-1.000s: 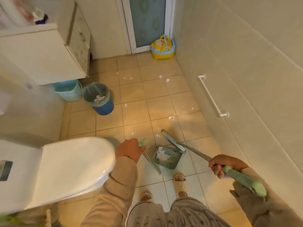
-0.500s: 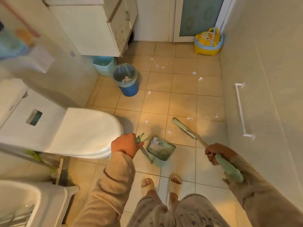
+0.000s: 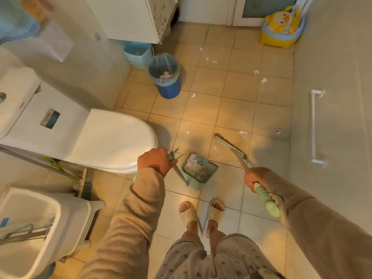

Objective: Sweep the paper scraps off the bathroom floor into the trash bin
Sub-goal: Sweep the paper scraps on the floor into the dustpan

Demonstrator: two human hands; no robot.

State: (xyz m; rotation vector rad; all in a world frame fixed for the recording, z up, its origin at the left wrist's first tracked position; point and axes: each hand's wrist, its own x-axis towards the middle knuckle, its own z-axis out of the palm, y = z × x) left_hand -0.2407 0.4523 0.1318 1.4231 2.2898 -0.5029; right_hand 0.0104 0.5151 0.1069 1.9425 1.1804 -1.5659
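Note:
My left hand (image 3: 156, 162) grips the top of the green dustpan's handle. The dustpan (image 3: 198, 170) stands on the tiles in front of my feet and holds a few white scraps. My right hand (image 3: 254, 178) is closed around the green ribbed broom handle. The broom head (image 3: 229, 146) rests on the floor just right of the dustpan. Paper scraps (image 3: 243, 133) lie scattered over the beige tiles, one (image 3: 215, 147) close to the broom head, others farther off (image 3: 259, 76). The blue trash bin (image 3: 166, 77), lined with a bag, stands at the far left and has paper in it.
A white toilet (image 3: 104, 137) with its lid down fills the left. A pale blue bucket (image 3: 138, 54) sits behind the bin under a white cabinet (image 3: 130, 19). A yellow duck potty (image 3: 281, 27) stands by the door. A white stool (image 3: 40, 224) is at lower left, a wall rail (image 3: 314, 125) at right.
The view has swung left and down, showing more of the toilet and the stool. Both hands keep their grips; the broom head and dustpan stay in about the same place on the floor.

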